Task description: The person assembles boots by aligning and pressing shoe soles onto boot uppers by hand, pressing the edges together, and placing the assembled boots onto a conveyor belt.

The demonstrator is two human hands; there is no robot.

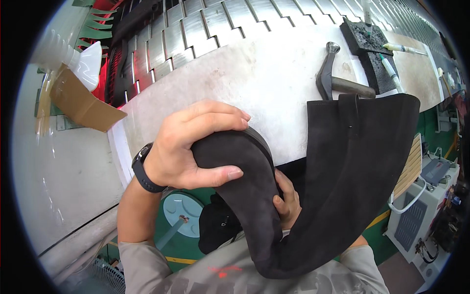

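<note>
A tall black suede-like boot lies across my front, its foot part toward the left and its wide shaft opening up at the right. My left hand, with a dark band on the wrist, wraps round the toe, thumb on the upper and fingers over the sole edge. Under the foot, my right hand grips the boot along the sole side; part of this hand and its forearm are hidden behind the shaft. Just beyond the shaft rests a hammer with a metal head.
The pale worktable borders a conveyor of metal slats. Syringe-like tubes stand and lie by a dark foam block. Bent cardboard sits at the left. Right and below are a white machine and a round stool base.
</note>
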